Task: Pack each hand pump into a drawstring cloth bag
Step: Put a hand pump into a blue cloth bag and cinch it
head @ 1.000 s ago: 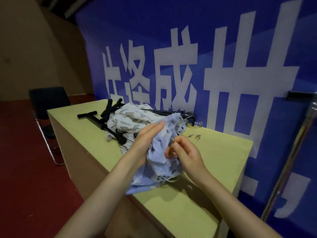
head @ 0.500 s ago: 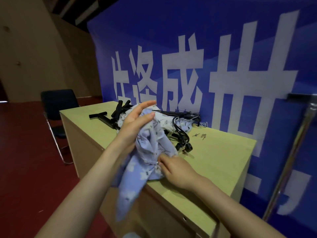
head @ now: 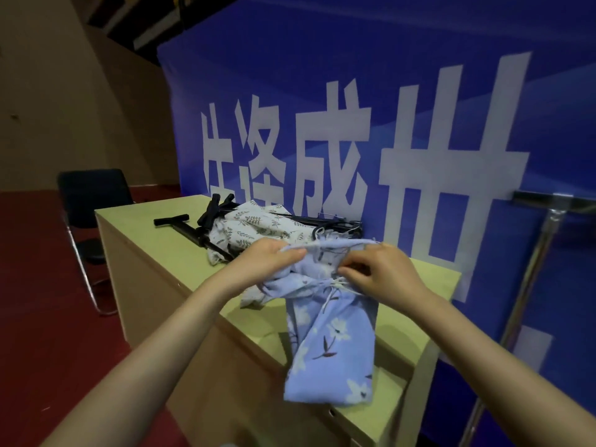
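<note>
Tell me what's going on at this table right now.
A person is holding a blue bag up over the table, gripping its top edge with the left hand and the right hand, apparently opening its mouth. The bag hangs limp, with its white drawstring dangling. Behind it lie a leaf-print bag and black pumps, not yet packed.

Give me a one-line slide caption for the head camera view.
Both hands, left hand and right hand, hold open a blue floral drawstring bag above the table, hand pumps behind.
</note>
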Demonstrator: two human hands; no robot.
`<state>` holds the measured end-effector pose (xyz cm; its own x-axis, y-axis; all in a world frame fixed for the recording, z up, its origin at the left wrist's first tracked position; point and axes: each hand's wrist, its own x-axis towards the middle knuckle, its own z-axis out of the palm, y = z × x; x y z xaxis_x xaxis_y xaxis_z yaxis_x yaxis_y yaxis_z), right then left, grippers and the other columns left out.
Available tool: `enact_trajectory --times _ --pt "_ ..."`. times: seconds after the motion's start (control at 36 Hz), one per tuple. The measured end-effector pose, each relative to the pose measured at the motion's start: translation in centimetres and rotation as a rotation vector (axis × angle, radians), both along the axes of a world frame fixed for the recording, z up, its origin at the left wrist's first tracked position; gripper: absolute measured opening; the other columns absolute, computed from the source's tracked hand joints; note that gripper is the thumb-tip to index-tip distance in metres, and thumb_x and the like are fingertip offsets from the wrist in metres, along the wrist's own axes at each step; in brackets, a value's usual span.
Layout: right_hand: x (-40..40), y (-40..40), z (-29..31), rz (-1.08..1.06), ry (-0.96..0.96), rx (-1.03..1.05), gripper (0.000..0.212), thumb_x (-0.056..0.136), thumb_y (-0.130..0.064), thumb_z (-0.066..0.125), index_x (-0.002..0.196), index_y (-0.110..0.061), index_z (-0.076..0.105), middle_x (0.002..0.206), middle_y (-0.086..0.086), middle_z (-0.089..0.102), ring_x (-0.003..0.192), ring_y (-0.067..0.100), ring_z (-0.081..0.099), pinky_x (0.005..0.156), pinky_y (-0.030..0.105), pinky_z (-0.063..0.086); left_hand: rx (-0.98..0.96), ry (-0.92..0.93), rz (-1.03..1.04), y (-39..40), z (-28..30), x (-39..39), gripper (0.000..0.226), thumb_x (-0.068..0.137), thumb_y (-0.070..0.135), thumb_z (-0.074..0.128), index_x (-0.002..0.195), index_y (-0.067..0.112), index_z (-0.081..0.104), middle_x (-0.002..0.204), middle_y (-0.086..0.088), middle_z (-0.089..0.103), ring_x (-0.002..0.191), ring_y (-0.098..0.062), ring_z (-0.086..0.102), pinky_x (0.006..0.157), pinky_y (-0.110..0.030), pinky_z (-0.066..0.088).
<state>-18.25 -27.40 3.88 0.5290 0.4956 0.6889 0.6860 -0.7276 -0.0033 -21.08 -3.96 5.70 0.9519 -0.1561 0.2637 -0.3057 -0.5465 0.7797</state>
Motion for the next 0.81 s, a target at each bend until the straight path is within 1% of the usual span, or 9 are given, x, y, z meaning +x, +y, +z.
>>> enact_trajectory --times 0.11,0.19,0.25,0.36,0.47,0.53,0.61,0.69,0.81 --pt "-0.2 -1.0 -0.4 -0.003 0.014 -0.183 0.035 0.097 -0.044 0.045 0.087 -0.025 0.073 0.076 -0.008 0.067 0.079 0.013 0.05 0.077 0.03 0.033 -0.292 0.065 -0.08 -0.4 -0.6 0.2 0.042 0.094 0.035 0.058 0.062 0.01 0.048 0.049 0.001 0.045 0.044 -0.009 0.038 0.05 -0.018 0.032" --pt "-0.4 -1.6 -0.6 -0.045 0.001 -0.215 0.058 0.096 -0.052 0.021 0.086 -0.026 0.071 0.074 -0.008 0.061 0.077 0.01 0.044 0.073 0.03 0.029 -0.407 0.053 -0.06 -0.7 -1.0 0.6 0.06 0.087 0.047 0.064 0.104 -0.01 0.063 0.095 -0.018 0.066 0.087 -0.02 0.058 0.081 -0.032 0.043" --pt "-0.5 -2.1 -0.6 -0.043 0.014 -0.199 0.063 0.095 -0.057 0.015 0.086 -0.027 0.071 0.075 -0.008 0.06 0.078 0.009 0.044 0.077 0.033 0.033 -0.474 0.053 -0.066 -1.0 -1.0 0.6 0.052 0.092 0.039 0.059 0.113 -0.008 0.063 0.109 -0.023 0.068 0.097 -0.028 0.063 0.087 -0.036 0.047" --pt "-0.8 -3.2 -0.3 -0.013 0.118 -0.101 0.047 0.086 -0.072 0.036 0.106 -0.037 0.061 0.084 -0.012 0.056 0.086 0.008 0.043 0.092 0.027 0.029 -0.685 0.112 -0.043 -0.8 -0.5 1.2 0.048 0.083 0.041 0.063 0.107 -0.001 0.067 0.1 -0.022 0.07 0.091 -0.03 0.067 0.078 -0.035 0.051" --pt "-0.1 -3.5 0.1 -0.014 0.063 -0.118 0.021 0.092 -0.046 0.053 0.095 -0.026 0.06 0.081 -0.009 0.053 0.084 0.01 0.044 0.095 0.034 0.036 -0.869 0.24 -0.051 -1.0 -0.1 2.5 0.044 0.098 0.039 0.049 0.119 0.003 0.064 0.102 -0.018 0.071 0.093 -0.026 0.068 0.088 -0.037 0.051" --pt "0.3 -3.5 0.2 0.063 0.038 0.046 0.018 0.092 -0.033 0.055 0.086 -0.019 0.064 0.089 -0.006 0.056 0.089 0.01 0.045 0.084 0.031 0.043 -0.993 0.297 -0.092 -1.5 0.3 2.9 0.044 0.1 0.041 0.042 0.12 0.006 0.062 0.099 -0.016 0.071 0.087 -0.024 0.069 0.081 -0.034 0.053" --pt "0.5 -3.5 0.7 0.125 0.03 0.324 0.009 0.092 -0.022 0.063 0.089 -0.018 0.071 0.114 -0.005 0.053 0.108 0.001 0.043 0.087 0.015 0.04 -1.139 0.369 -0.051 -1.7 0.6 3.7 0.051 0.098 0.046 0.045 0.124 0.004 0.059 0.117 -0.021 0.065 0.1 -0.031 0.065 0.081 -0.039 0.054" --pt "-0.2 -3.7 1.2 0.238 0.191 0.477 0.009 0.091 -0.021 0.064 0.089 -0.016 0.072 0.112 -0.013 0.059 0.113 0.0 0.051 0.09 0.014 0.043 -1.005 0.347 0.064 -1.7 0.4 4.7 0.036 0.098 0.027 0.051 0.122 0.001 0.058 0.111 -0.021 0.067 0.096 -0.03 0.066 0.075 -0.04 0.056" --pt "-0.5 -3.3 1.0 0.378 0.36 0.592 0.03 0.081 -0.033 0.06 0.07 -0.005 0.064 0.084 0.002 0.067 0.093 0.014 0.064 0.086 0.034 0.051 -0.492 0.165 0.27 -2.6 -0.5 5.7 0.019 0.094 0.015 0.058 0.107 0.002 0.06 0.107 -0.014 0.067 0.1 -0.03 0.064 0.088 -0.041 0.052"
